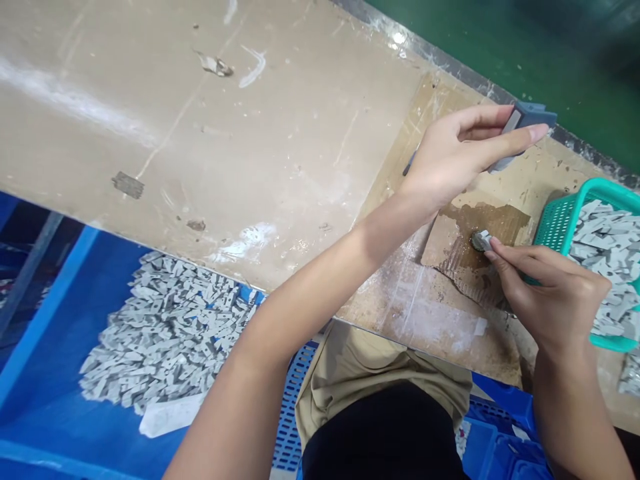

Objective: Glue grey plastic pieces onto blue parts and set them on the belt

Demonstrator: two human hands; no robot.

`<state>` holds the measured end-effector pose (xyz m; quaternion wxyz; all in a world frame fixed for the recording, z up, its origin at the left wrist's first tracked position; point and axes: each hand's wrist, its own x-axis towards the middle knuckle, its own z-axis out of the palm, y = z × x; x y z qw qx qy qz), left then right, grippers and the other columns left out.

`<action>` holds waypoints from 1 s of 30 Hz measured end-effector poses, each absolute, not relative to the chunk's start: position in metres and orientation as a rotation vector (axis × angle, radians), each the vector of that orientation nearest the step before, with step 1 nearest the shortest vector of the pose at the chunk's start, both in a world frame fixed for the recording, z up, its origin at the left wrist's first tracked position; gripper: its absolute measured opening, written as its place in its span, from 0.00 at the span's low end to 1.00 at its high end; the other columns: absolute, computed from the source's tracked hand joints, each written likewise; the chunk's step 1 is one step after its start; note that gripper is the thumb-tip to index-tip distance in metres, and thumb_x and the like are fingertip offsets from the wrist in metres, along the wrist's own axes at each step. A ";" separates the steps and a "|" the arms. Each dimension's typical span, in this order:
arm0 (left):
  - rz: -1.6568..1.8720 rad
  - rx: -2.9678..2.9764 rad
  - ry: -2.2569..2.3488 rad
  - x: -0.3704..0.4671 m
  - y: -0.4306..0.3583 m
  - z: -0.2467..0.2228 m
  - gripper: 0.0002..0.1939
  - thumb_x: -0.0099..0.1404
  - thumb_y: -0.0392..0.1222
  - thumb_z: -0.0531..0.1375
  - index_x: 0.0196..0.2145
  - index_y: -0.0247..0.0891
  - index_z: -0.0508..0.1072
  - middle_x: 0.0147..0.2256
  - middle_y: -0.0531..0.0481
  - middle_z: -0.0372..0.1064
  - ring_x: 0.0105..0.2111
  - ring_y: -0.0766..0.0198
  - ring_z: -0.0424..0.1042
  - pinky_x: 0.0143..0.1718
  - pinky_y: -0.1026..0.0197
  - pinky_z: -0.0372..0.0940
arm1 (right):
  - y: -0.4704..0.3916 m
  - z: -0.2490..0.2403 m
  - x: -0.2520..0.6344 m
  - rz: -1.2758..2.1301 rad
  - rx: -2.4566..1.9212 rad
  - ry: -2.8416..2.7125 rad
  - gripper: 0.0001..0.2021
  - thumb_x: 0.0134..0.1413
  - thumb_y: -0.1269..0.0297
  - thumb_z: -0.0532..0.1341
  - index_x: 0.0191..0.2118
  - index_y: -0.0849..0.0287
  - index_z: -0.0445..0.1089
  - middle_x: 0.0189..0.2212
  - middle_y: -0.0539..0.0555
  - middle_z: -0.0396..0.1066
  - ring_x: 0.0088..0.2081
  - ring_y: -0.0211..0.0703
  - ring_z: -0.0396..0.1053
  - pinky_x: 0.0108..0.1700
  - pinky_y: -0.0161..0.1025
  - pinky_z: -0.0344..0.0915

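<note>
My left hand (pixel 457 150) is out over the far edge of the table, its thumb and fingers closed on a blue-grey block (pixel 531 121). Nearer to me, my right hand (pixel 547 283) pinches a small light grey piece (pixel 483 240). That piece is held at a small dark round spot on the wet brown cardboard (pixel 510 223). Just right of my right hand stands a green basket (pixel 560 217) filled with grey pieces (pixel 607 237).
A worn beige table (pixel 300 153) spans the view, with tape scraps and white marks. Below its left edge, a blue bin (pixel 45 373) holds a heap of grey pieces (pixel 175 327). More blue bins (pixel 500 440) are at the lower right.
</note>
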<state>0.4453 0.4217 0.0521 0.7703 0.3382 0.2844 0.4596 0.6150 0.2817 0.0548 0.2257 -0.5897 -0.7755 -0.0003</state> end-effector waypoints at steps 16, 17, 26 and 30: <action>1.050 0.825 0.608 0.443 0.424 0.036 0.10 0.65 0.40 0.68 0.42 0.31 0.78 0.41 0.47 0.76 0.49 0.57 0.76 0.51 0.59 0.70 | 0.285 0.060 0.608 -0.053 -1.580 -1.968 0.13 0.63 0.74 0.65 0.49 0.51 0.80 0.39 0.50 0.79 0.37 0.43 0.78 0.38 0.38 0.76; 1.044 0.820 0.613 0.443 0.424 0.034 0.12 0.64 0.42 0.69 0.43 0.32 0.78 0.41 0.47 0.76 0.47 0.58 0.77 0.49 0.60 0.71 | 0.285 0.059 0.608 -0.061 -1.579 -1.968 0.12 0.64 0.74 0.65 0.49 0.52 0.80 0.39 0.50 0.79 0.37 0.42 0.78 0.38 0.38 0.76; 0.981 0.762 0.614 0.444 0.422 0.035 0.19 0.52 0.46 0.75 0.38 0.32 0.78 0.35 0.44 0.77 0.34 0.62 0.77 0.36 0.62 0.70 | 0.281 0.058 0.612 0.034 -1.531 -1.888 0.13 0.65 0.73 0.63 0.49 0.50 0.80 0.39 0.50 0.79 0.37 0.41 0.77 0.39 0.37 0.77; 0.891 0.819 0.613 0.448 0.414 0.038 0.17 0.49 0.42 0.75 0.36 0.34 0.80 0.36 0.42 0.78 0.35 0.60 0.77 0.38 0.59 0.71 | 0.277 0.076 0.613 -0.072 -1.502 -1.596 0.21 0.61 0.75 0.67 0.54 0.41 0.77 0.41 0.48 0.79 0.38 0.43 0.77 0.40 0.41 0.76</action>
